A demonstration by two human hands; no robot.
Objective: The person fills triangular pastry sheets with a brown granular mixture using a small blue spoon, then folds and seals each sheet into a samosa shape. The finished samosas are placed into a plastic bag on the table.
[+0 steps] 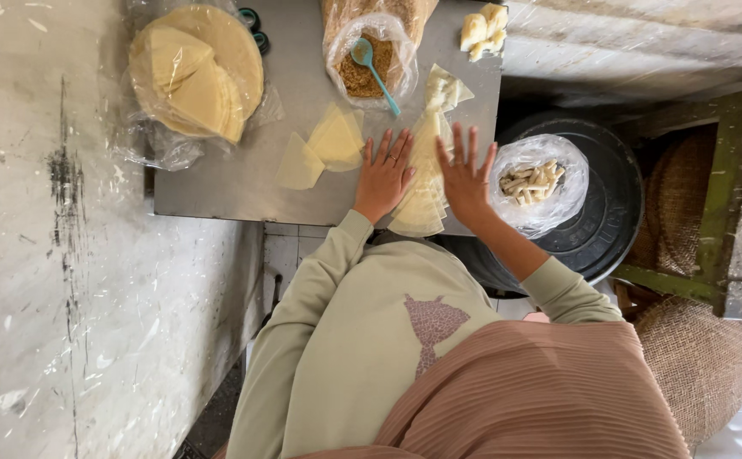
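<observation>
Meanwhile both hands, left hand point(383, 174) and right hand point(466, 177), press spread fingers flat beside pale wrappers point(422, 200), near a clear crumb bag point(369, 59).

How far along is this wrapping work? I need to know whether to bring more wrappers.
Done: a bag of finished rolls sits on the black lid. In hand: left hand and right hand lie flat, fingers spread, either side of a row of cut wrapper wedges. Left: more wedges, a stack of round wrappers, and filling in its bag.
</observation>
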